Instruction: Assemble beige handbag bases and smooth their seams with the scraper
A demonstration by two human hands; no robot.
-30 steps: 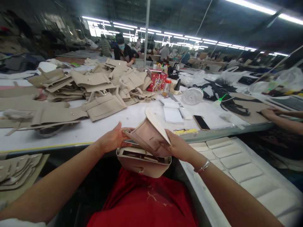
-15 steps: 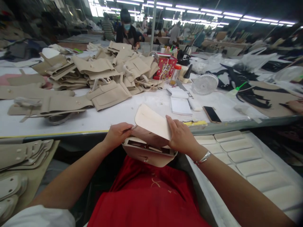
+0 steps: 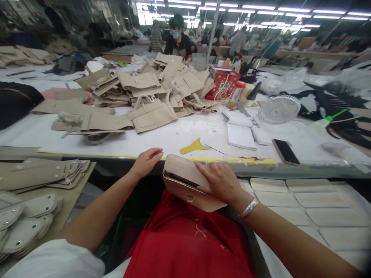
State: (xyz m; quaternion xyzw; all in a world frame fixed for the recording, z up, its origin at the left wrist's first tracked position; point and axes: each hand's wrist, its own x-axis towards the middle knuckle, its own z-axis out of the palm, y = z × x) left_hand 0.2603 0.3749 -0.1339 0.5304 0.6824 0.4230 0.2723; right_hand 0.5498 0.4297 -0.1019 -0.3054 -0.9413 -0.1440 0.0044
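Observation:
A small beige handbag (image 3: 193,199) rests on my red-clad lap, its flap (image 3: 184,168) lowered over the top with a dark gap showing beneath. My right hand (image 3: 222,181) grips the bag's right side, fingers on the flap and thumb by the gap. Off the bag's upper left corner, my left hand (image 3: 147,162) hovers with fingers loosely stretched and nothing visible in it. A yellow cut piece (image 3: 194,146) lies on the table just beyond the bag.
Beige bag pieces (image 3: 153,116) are heaped on the white table (image 3: 156,144). To the right are a notebook (image 3: 241,135), a phone (image 3: 286,151) and a clear fan-like disc (image 3: 279,109). Stacked straps (image 3: 37,173) lie left; pale panels (image 3: 327,199) lie right. A person (image 3: 178,44) is across the table.
My left hand has let go of the bag and moved clear of it. The raised flap has come down over the opening. My view has turned left, and the yellow piece now shows.

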